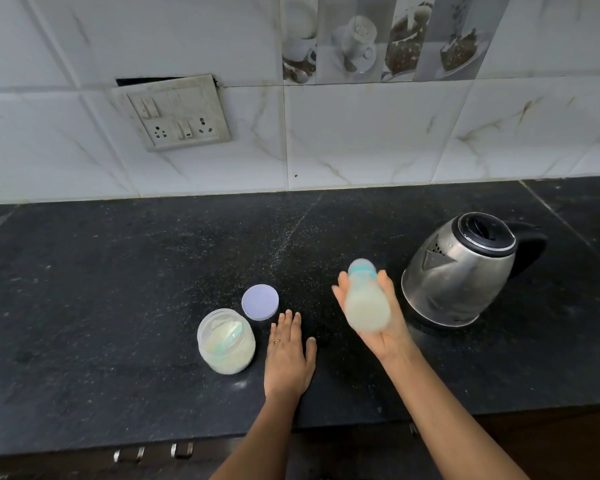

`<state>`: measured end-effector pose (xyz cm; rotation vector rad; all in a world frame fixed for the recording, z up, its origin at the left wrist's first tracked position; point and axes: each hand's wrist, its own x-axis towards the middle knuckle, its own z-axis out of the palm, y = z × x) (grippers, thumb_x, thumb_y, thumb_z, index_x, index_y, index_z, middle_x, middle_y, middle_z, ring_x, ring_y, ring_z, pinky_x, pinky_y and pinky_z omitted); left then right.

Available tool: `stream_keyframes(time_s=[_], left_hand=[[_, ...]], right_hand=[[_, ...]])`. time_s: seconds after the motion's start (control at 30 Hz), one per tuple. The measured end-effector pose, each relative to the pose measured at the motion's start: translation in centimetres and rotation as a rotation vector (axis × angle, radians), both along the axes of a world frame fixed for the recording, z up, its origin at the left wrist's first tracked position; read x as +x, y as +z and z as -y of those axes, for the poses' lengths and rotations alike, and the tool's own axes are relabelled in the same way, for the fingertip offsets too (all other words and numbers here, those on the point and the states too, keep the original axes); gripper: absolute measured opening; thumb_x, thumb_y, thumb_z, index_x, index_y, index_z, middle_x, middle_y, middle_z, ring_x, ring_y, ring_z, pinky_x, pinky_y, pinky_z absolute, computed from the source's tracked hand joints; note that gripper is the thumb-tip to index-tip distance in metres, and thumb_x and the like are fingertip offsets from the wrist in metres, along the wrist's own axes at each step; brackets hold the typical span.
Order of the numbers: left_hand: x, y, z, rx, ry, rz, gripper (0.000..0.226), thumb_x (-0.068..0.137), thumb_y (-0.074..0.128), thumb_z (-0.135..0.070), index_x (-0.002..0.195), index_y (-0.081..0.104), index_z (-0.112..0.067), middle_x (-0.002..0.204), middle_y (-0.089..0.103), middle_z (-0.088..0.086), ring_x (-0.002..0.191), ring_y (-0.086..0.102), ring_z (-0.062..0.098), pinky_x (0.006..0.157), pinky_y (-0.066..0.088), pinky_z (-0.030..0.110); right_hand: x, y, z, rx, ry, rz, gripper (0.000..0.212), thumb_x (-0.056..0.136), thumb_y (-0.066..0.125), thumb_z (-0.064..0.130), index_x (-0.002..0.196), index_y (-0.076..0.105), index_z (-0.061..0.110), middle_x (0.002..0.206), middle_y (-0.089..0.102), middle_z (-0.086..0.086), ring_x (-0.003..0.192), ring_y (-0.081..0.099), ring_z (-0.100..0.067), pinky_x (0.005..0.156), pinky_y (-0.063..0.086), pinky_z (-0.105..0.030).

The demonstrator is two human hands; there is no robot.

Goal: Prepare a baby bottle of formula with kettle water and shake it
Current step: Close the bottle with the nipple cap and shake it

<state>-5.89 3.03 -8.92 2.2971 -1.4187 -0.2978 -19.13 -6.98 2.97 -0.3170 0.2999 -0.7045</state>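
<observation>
Now your right hand [392,336] curls its fingers round a blurred, translucent plastic baby bottle [367,303] of milky liquid, tilted in the air beside the rounded steel kettle [461,271]. Your left hand [288,355] lies flat, fingers straight and close together, on the speckled black stone countertop [118,289], just beside the open clear plastic jar [226,341] of pale powder and its round lilac lid [260,302]. Glossy white marbled tiles [361,140] rise behind.
</observation>
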Motion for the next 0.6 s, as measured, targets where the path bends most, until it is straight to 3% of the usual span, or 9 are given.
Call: stream_keyframes(time_s=[0.07,0.17,0.23,0.33,0.5,0.6], left_hand=[[0.0,0.0,0.0,0.006,-0.004,-0.002,0.075,0.087,0.008,-0.052,0.15,0.024,-0.014,0.159,0.018,0.005,0.147,0.008,0.016,0.117,-0.006,0.027],[0.0,0.0,0.0,-0.004,0.0,-0.002,0.074,0.087,0.01,-0.051,0.149,0.026,-0.013,0.158,0.02,0.006,0.147,0.011,0.016,0.118,-0.004,0.028],[0.0,0.1,0.0,-0.001,-0.002,0.0,0.074,0.087,0.01,-0.051,0.149,0.026,-0.013,0.158,0.02,0.006,0.147,0.01,0.016,0.117,-0.005,0.027],[0.0,0.1,0.0,0.005,-0.003,0.001,0.075,0.087,0.008,-0.051,0.15,0.024,-0.014,0.159,0.018,0.005,0.148,0.008,0.015,0.117,-0.007,0.026],[0.0,0.1,-0.1,0.008,-0.007,0.004,0.076,0.087,0.007,-0.052,0.151,0.021,-0.014,0.159,0.015,0.004,0.148,0.005,0.014,0.116,-0.009,0.026],[0.0,0.1,-0.1,0.013,-0.005,0.007,0.075,0.087,0.006,-0.052,0.151,0.02,-0.015,0.16,0.014,0.004,0.148,0.004,0.014,0.116,-0.009,0.025]], right_hand=[[0.4,-0.5,0.3,0.102,0.03,0.112,0.083,0.061,0.09,0.026,0.125,0.041,0.002,0.104,0.063,-0.021,0.091,0.068,-0.028,0.079,0.057,-0.042],[0.0,-0.9,-0.4,-0.072,0.164,-0.049,0.071,0.079,0.078,0.028,0.125,0.03,0.003,0.114,0.059,-0.017,0.094,0.064,-0.025,0.081,0.057,-0.038],[0.8,-0.1,-0.7,-0.185,0.143,-0.052,0.085,0.064,0.087,0.038,0.125,0.039,0.003,0.109,0.065,-0.012,0.086,0.067,-0.019,0.073,0.058,-0.035],[0.9,-1.1,-0.7,-0.011,0.009,-0.048,0.093,0.04,0.097,0.032,0.118,0.055,0.003,0.098,0.069,-0.018,0.081,0.071,-0.023,0.069,0.059,-0.038],[0.6,-1.4,-1.2,-0.063,0.128,-0.111,0.092,0.051,0.093,0.039,0.122,0.047,0.003,0.099,0.068,-0.011,0.075,0.067,-0.017,0.066,0.058,-0.033],[1.3,-0.5,-1.2,0.063,-0.054,-0.06,0.094,0.041,0.097,0.027,0.12,0.052,0.004,0.095,0.071,-0.018,0.08,0.072,-0.023,0.066,0.059,-0.037]])
